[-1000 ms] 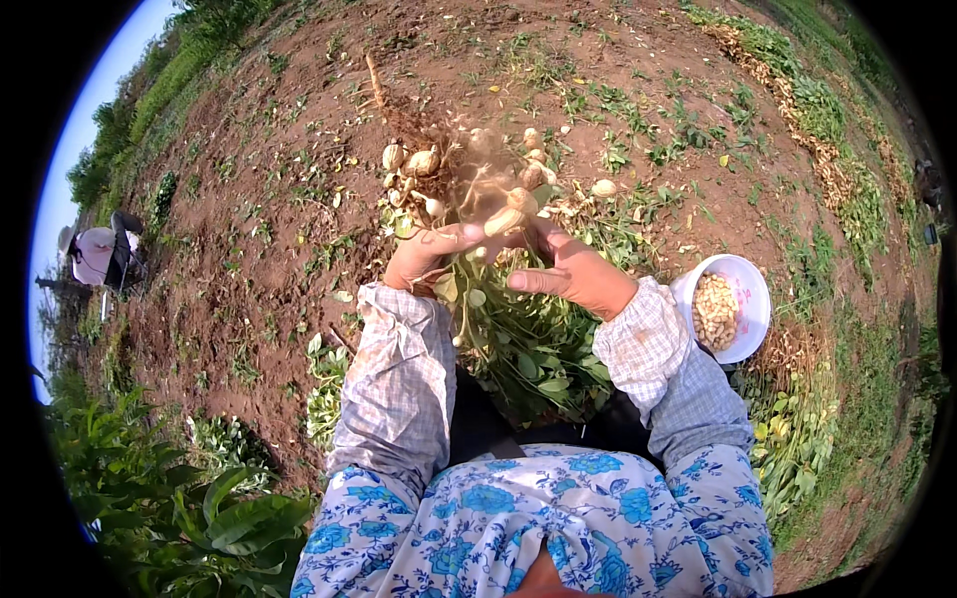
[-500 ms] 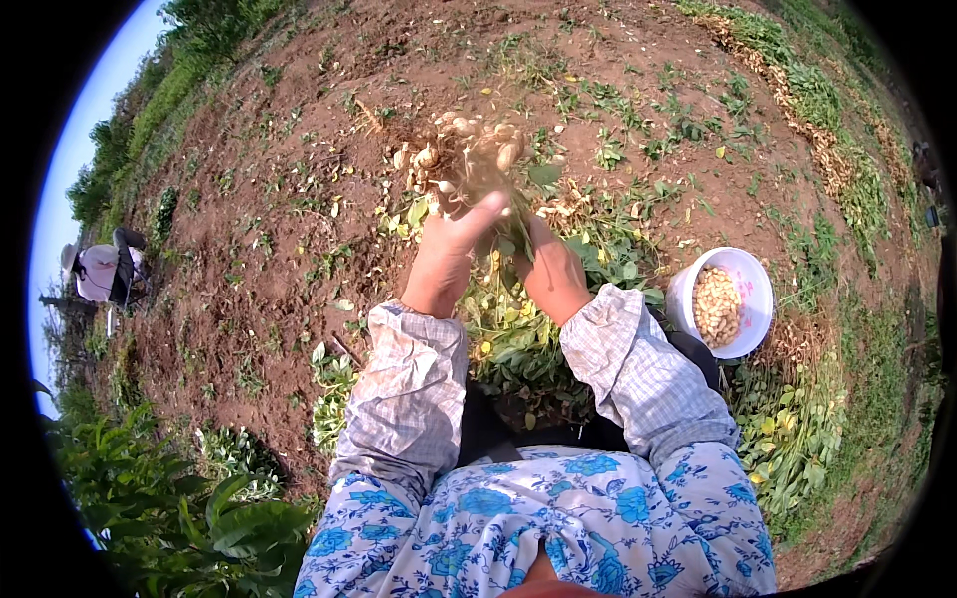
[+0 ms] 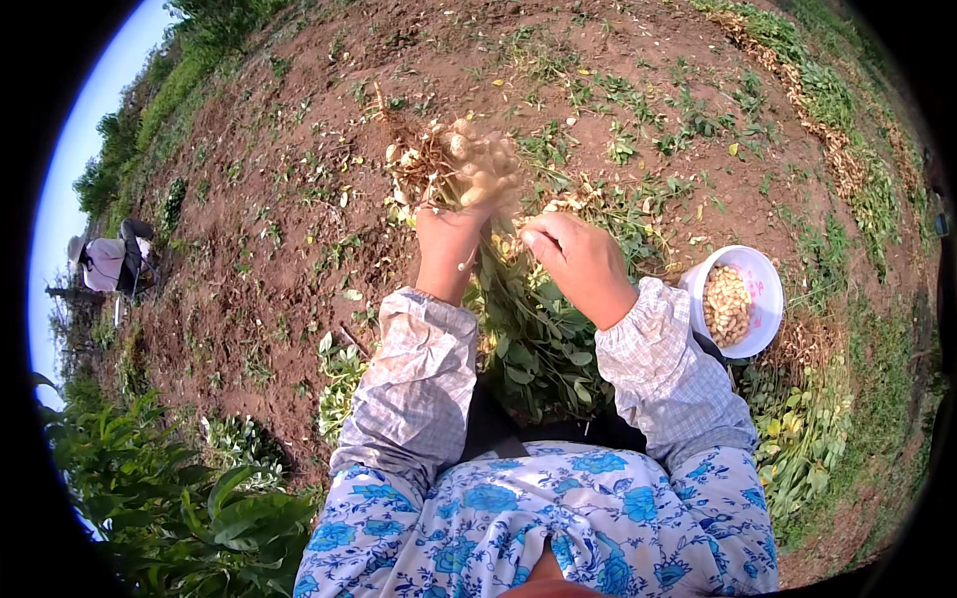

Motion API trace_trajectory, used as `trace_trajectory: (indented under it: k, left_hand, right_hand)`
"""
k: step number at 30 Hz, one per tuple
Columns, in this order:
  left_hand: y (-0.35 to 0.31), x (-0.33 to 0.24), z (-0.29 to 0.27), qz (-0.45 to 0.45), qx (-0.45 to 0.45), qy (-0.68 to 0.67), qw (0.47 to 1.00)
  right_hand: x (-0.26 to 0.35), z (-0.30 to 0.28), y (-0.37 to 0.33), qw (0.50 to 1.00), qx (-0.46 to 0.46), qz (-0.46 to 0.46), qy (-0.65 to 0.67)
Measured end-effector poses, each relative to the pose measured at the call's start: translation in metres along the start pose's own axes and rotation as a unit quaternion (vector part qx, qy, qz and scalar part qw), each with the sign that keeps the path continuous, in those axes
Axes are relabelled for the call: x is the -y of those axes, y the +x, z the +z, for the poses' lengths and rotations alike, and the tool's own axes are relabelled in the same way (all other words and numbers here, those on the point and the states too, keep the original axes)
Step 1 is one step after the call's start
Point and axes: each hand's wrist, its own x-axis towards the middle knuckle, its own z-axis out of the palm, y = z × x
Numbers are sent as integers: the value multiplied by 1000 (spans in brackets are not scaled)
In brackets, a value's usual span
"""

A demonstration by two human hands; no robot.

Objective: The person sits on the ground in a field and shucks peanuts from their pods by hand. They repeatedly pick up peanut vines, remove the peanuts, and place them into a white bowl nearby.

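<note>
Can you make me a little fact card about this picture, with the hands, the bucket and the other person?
Left hand: seems to grip a peanut cluster, partly blurred
Right hand: close beside it, fingers curled; can't tell if they hold anything
Bucket: white, right of the right hand, with peanut pods inside
Other person: far off, at the left
Ground: brown soil, scattered leaves
</note>
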Motion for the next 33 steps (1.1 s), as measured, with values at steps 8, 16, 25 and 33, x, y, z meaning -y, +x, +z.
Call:
trace_trajectory:
  k: [8,16,25,33]
  left_hand:
    - [-2,36,-2,82,49,119,988]
    - [11,58,-15,69,24,223,972]
    - [12,28,-2,28,22,117,993]
    - [-4,28,10,16,-5,144,989]
  right_hand:
    - [7,-4,15,995,-76,-65,1]
    - [24,-14,1,981,172,-82,16]
    - [-9,-15,7,885,98,185,415]
    - [-16,19,11,967,-8,95,237]
